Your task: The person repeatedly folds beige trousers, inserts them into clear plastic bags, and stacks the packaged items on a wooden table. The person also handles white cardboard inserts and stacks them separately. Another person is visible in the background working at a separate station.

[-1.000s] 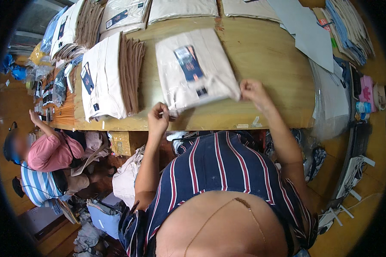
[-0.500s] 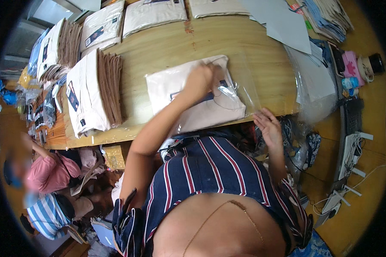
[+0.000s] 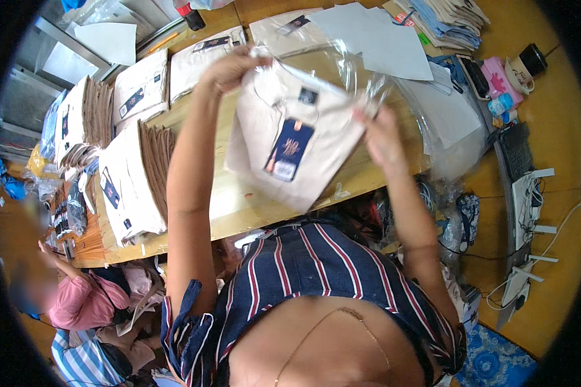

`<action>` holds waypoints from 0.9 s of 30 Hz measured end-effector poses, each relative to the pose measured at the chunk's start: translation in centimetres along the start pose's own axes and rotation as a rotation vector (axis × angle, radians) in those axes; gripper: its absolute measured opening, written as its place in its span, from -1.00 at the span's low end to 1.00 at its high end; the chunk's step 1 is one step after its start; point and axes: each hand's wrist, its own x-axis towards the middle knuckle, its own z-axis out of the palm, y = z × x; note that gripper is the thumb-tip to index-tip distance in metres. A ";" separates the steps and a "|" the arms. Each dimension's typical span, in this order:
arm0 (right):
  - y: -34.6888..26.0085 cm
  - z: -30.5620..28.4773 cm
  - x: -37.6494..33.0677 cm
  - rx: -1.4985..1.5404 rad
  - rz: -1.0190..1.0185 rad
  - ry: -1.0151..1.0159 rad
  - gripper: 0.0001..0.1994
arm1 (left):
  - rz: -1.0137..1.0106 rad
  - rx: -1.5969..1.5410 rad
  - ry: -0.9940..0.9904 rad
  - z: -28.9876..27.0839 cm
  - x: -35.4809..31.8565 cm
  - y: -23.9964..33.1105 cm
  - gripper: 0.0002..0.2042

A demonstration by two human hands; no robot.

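A folded pale cream garment (image 3: 252,158) in a clear plastic bag is lifted and tilted above the table, with a dark hang tag (image 3: 289,149) on its front. My left hand (image 3: 231,69) is closed on the far left corner of the bag. On the right side, my right hand (image 3: 382,137) pinches the bag's edge, slightly smeared by motion. Loose clear plastic (image 3: 342,64) stands out beyond the garment along the far side, between my hands.
Stacks of folded cream and brown garments (image 3: 126,177) stand at the left of the wooden table (image 3: 206,222). More bagged garments (image 3: 141,87) lie along the far side. White sheets (image 3: 374,39) are at far right, near a keyboard (image 3: 515,151). A person in pink (image 3: 84,300) sits at lower left.
The bagged garment has come up off the table and turned. My left hand has moved from its top to the far left corner; my right hand, open before, now grips the right edge.
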 end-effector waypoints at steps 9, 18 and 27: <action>-5.9 -2.0 1.0 -0.904 -0.642 -0.222 -0.72 | 0.498 0.643 0.166 3.9 -9.1 -0.4 -0.91; 5.1 -7.0 -8.0 -1.307 -0.565 -0.519 -0.87 | 0.667 1.172 -0.043 6.9 -14.3 -17.1 -0.87; 7.3 -6.5 -6.1 -0.544 -0.103 0.075 -0.79 | 0.313 0.664 0.385 7.4 -13.2 -17.9 -0.83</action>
